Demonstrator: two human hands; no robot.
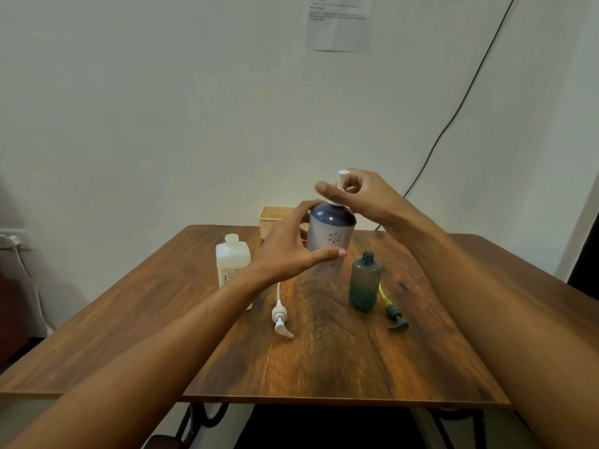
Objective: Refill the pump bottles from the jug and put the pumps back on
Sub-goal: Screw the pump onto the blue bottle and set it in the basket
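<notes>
Our right hand (pixel 363 196) pinched the stem of a white pump (pixel 342 178) between thumb and curled fingers. The pump stood upright in the neck of the purple bottle (pixel 334 228) directly beneath that hand. Our left hand (pixel 288 251) was cupped round the bottle's body, with the fingers over its shoulder and the thumb across its front, steadying it on the worktop (pixel 324 367). We judged this bottle to be at its last step, the pump going back on. The collar lay hidden under our fingers, so it may or may not have been screwed down.

Below the right hand and nearer to us stood the green bottle (pixel 364 283), its neck open. The green pump (pixel 396 319) lay flat just beside it, so that bottle was not yet closed, and its tinted wall gave no clear sign of a fill level.

Below the left hand a second white pump (pixel 280 319) lay on its side. To the outside of the left wrist stood the jug (pixel 231 264), upright. A pale basket (pixel 275 217) sat beyond the left hand's fingers. We judged roughly half the work to remain.
</notes>
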